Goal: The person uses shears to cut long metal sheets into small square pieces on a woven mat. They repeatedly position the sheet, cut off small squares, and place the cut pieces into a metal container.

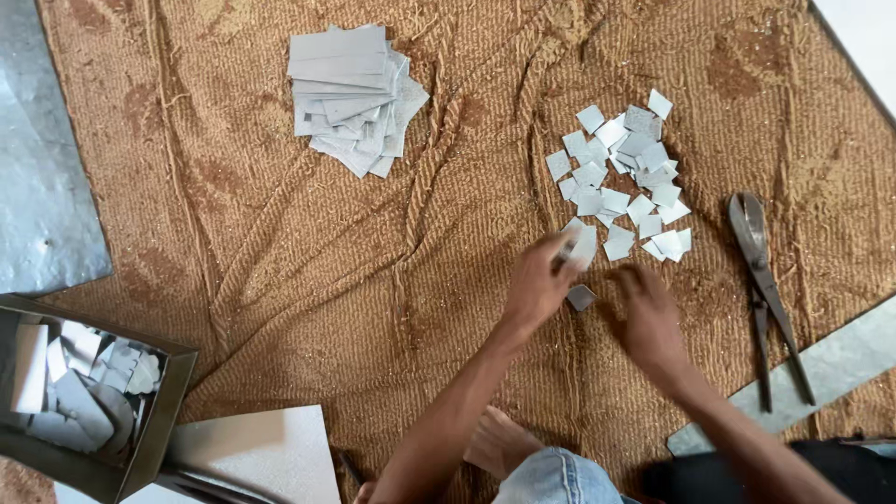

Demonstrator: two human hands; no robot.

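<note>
My left hand [537, 285] pinches a small stack of square metal pieces [579, 247] above a brown cloth [308, 252]. One small grey square [581, 297] lies on the cloth just below that hand. My right hand [649, 313] hovers palm down beside it, fingers curled, holding nothing that I can see. A scatter of several small cut metal squares [621, 173] lies just beyond both hands.
Metal snips [765, 289] lie to the right of my right hand. A pile of larger sheet-metal strips [350, 98] sits at the far left. A box of metal scraps [79, 387] stands at the near left. A long metal strip [840, 364] lies at the right edge.
</note>
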